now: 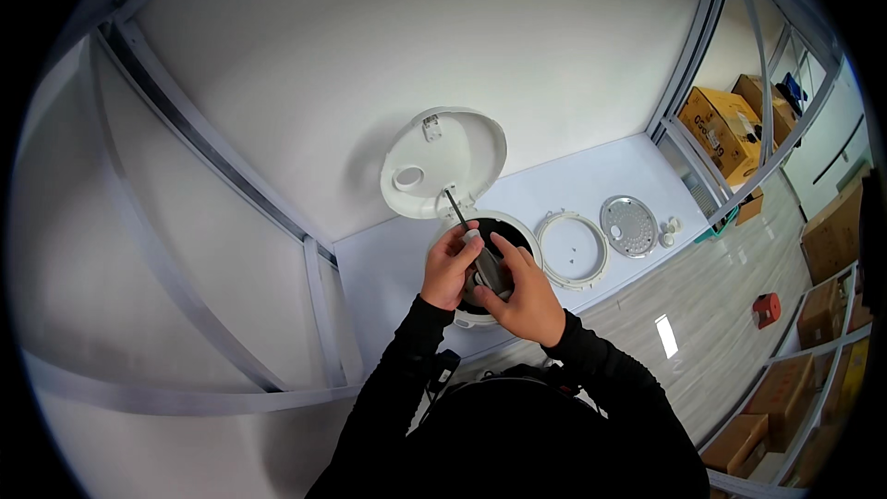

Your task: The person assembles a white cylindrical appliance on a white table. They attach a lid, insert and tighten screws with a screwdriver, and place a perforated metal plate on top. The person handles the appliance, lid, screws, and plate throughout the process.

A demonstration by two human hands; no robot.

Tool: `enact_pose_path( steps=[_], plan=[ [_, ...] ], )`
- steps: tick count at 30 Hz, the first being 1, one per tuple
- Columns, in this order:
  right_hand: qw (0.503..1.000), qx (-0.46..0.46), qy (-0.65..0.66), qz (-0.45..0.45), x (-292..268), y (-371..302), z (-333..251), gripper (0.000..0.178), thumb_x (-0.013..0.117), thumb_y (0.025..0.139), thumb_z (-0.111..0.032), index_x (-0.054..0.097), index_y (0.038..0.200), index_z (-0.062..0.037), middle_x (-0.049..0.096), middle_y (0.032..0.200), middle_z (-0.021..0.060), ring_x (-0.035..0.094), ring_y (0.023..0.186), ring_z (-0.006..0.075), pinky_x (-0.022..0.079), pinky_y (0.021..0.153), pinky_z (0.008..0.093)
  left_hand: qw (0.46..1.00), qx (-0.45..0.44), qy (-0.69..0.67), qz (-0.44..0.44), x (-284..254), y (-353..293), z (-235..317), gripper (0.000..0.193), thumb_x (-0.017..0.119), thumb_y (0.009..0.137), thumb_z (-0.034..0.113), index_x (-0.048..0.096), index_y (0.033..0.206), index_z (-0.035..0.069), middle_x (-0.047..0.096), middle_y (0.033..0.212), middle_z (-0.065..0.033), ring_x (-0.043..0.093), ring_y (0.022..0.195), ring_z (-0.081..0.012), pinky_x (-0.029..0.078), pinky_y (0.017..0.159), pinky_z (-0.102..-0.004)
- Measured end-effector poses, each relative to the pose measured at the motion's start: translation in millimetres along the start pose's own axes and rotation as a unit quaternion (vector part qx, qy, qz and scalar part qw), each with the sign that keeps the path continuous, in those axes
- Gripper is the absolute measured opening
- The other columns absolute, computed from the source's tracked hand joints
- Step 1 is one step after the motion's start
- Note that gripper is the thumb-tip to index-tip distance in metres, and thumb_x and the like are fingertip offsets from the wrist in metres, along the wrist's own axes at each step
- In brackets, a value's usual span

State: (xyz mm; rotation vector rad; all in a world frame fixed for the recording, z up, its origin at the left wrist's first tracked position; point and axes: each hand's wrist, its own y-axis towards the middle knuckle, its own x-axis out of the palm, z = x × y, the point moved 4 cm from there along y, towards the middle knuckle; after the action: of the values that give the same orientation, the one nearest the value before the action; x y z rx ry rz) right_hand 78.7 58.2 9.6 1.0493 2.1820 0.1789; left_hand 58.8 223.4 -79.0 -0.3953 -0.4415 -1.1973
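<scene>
In front of me stands a white rice cooker [525,225] with its dark inside partly showing. Its white oval lid [467,152] is swung up against the wall, with a round hole on its left part. Over the opening, both hands grip a grey electric screwdriver [491,270], whose long thin bit reaches up to the lid's lower part near the hinge; contact with a screw cannot be made out. My left hand [446,273] pinches the front end near the bit. Around the rear of the body curls my right hand [528,300].
Right of the cooker lie a white ring [601,265], with tiny dark bits inside it, a perforated metal disc [632,225] and small white parts [668,239]. The white table [527,187] meets the wall behind. Cardboard boxes [725,134] and a red object [766,310] are farther right.
</scene>
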Motion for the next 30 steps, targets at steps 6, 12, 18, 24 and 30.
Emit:
enact_pose_path(
  steps=[6, 12, 18, 24, 30],
  plan=[
    [0.951, 0.19, 0.234, -0.075, 1.8, 2.1, 10.7, 0.058, 0.061, 0.1, -0.017, 0.041, 0.152, -0.0019, 0.066, 0.105, 0.0144, 0.064, 0.083, 0.0188, 0.053, 0.069, 0.0344, 0.993, -0.013, -0.116, 0.003, 13.2, -8.6, 13.3, 0.042, 0.064, 0.103, 0.016, 0.055, 0.141, 0.002, 0.066, 0.121, -0.0062, 0.066, 0.102, -0.0116, 0.055, 0.083, -0.0255],
    [0.938, 0.183, 0.285, -0.071, 3.1, 2.0, 11.0, 0.051, 0.054, 0.104, -0.02, 0.042, 0.151, -0.0049, 0.067, 0.109, 0.0117, 0.065, 0.086, 0.0161, 0.053, 0.07, 0.0311, 0.999, 0.024, -0.019, -0.009, 7.5, -3.4, 9.8, 0.041, 0.06, 0.105, 0.015, 0.053, 0.142, 0.0, 0.065, 0.122, -0.0097, 0.065, 0.109, -0.0167, 0.054, 0.094, -0.0321],
    [0.984, 0.074, 0.155, -0.044, 6.5, 1.5, 9.5, 0.053, 0.044, 0.109, -0.026, 0.034, 0.157, -0.0052, 0.07, 0.111, 0.0142, 0.066, 0.079, 0.0157, 0.052, 0.068, 0.0275, 0.996, 0.035, 0.081, 0.026, 3.2, 1.9, 6.0, 0.041, 0.061, 0.104, 0.014, 0.054, 0.141, -0.001, 0.066, 0.124, -0.0109, 0.065, 0.109, -0.0169, 0.054, 0.095, -0.0326],
    [0.838, 0.263, 0.463, -0.12, 4.7, 4.2, 16.8, 0.058, 0.047, 0.109, -0.031, 0.03, 0.158, -0.0038, 0.071, 0.108, 0.0141, 0.065, 0.069, 0.0157, 0.049, 0.063, 0.0269, 0.997, 0.046, -0.054, -0.027, 10.9, -4.1, 14.7, 0.042, 0.061, 0.102, 0.008, 0.053, 0.142, -0.003, 0.064, 0.132, -0.0149, 0.064, 0.11, -0.0186, 0.053, 0.095, -0.0316],
    [0.997, 0.008, 0.076, 0.01, -4.2, 3.0, 11.7, 0.054, 0.061, 0.102, -0.027, 0.043, 0.147, -0.0026, 0.072, 0.103, 0.0151, 0.067, 0.069, 0.0186, 0.052, 0.067, 0.0314, 0.998, 0.05, 0.041, 0.012, 0.4, 2.0, 6.1, 0.039, 0.06, 0.103, 0.008, 0.054, 0.141, -0.002, 0.064, 0.131, -0.014, 0.065, 0.112, -0.0189, 0.052, 0.096, -0.0315]
  ],
)
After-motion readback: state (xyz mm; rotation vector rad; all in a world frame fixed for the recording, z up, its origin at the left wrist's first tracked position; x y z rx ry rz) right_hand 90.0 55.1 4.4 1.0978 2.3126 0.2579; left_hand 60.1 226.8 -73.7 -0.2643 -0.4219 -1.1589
